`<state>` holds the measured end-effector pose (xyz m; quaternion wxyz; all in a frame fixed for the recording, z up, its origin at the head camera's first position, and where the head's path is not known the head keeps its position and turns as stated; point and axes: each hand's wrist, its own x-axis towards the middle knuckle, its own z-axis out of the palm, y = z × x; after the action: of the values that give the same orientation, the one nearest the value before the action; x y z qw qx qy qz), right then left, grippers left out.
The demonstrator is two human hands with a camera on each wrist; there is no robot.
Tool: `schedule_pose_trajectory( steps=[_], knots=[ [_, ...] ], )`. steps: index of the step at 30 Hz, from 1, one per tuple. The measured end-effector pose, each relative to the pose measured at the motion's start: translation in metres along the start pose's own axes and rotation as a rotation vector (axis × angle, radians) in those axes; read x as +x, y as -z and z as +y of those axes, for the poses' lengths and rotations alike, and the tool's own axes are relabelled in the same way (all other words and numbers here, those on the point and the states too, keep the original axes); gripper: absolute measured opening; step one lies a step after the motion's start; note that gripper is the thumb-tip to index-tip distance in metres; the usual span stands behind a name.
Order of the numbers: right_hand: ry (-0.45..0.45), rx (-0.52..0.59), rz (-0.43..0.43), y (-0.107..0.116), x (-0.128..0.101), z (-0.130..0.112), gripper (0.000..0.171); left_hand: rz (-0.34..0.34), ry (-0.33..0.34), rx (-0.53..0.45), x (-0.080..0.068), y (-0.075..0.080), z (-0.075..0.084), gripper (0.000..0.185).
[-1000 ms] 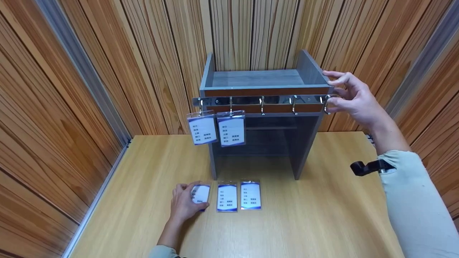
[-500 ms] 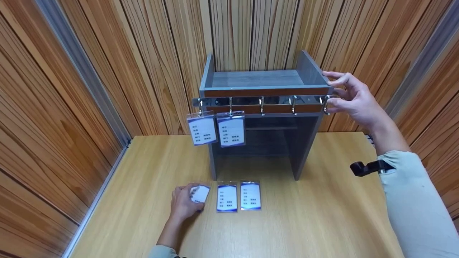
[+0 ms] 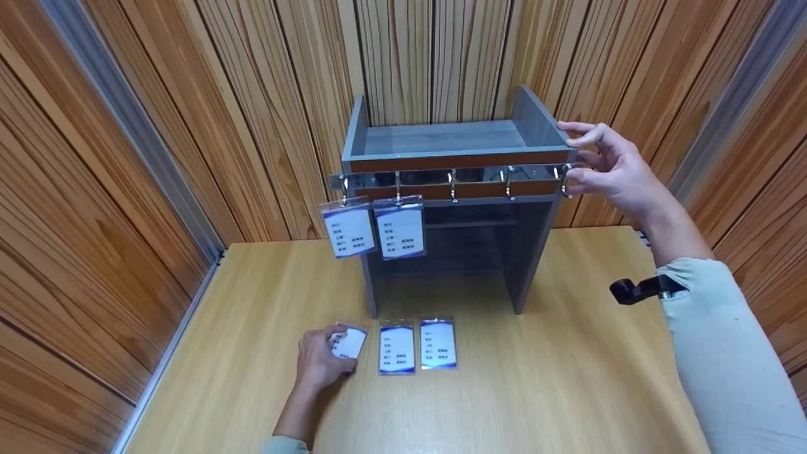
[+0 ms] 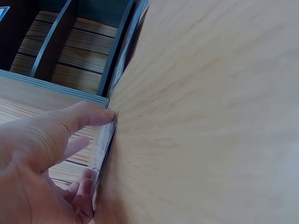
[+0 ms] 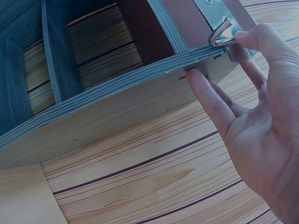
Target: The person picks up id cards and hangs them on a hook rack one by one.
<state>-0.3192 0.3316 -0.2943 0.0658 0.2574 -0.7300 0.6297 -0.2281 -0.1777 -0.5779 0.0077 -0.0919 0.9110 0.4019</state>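
In the head view my left hand (image 3: 320, 360) grips an ID badge (image 3: 348, 343) in a clear holder at the table's left front, covering its left part. The left wrist view has the badge (image 4: 103, 151) edge-on between thumb and fingers. At the shelf's upper right corner, my right hand (image 3: 611, 161) has its thumb at the last hook (image 5: 222, 35) of the metal hook rail (image 3: 482, 175), other fingers against the side panel (image 5: 135, 100). Two badges, a left one (image 3: 348, 230) and a right one (image 3: 400, 228), hang from the first two hooks.
Two more badges, one in the middle (image 3: 396, 349) and one further right (image 3: 438, 343), lie flat before the grey shelf unit (image 3: 533, 252). The shelf stands on a wooden table (image 3: 567, 378), close to the wood-panelled wall (image 3: 403, 63).
The left-hand badge has turned slightly and shifted a little left, with its right edge tilted. My right hand keeps its place on the shelf; the whole head view has shifted slightly.
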Motion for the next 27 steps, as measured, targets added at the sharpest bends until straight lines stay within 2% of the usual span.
schedule_pose_trajectory(
  steps=[3,8,15,19,27],
  knots=[
    [0.002,0.003,-0.004,-0.0015,0.0015,0.0001,0.029,0.012,0.0,0.005,-0.0011,0.0006,-0.0009,0.066],
    [-0.008,0.007,-0.013,-0.0025,0.0019,0.0008,0.031,0.036,-0.039,-0.01,-0.0017,-0.0004,-0.0002,0.074],
    [0.001,0.014,-0.005,-0.0003,0.0016,0.0003,0.032,0.012,-0.044,-0.071,0.0006,-0.001,0.0006,0.086],
    [0.001,0.004,0.002,0.0012,-0.0006,0.0005,0.032,-0.007,-0.039,-0.072,0.0017,-0.0015,-0.0011,0.092],
    [-0.001,0.027,-0.013,0.0004,0.0006,0.0018,0.03,0.008,-0.078,-0.037,-0.0019,-0.0058,-0.0073,0.087]
  ],
)
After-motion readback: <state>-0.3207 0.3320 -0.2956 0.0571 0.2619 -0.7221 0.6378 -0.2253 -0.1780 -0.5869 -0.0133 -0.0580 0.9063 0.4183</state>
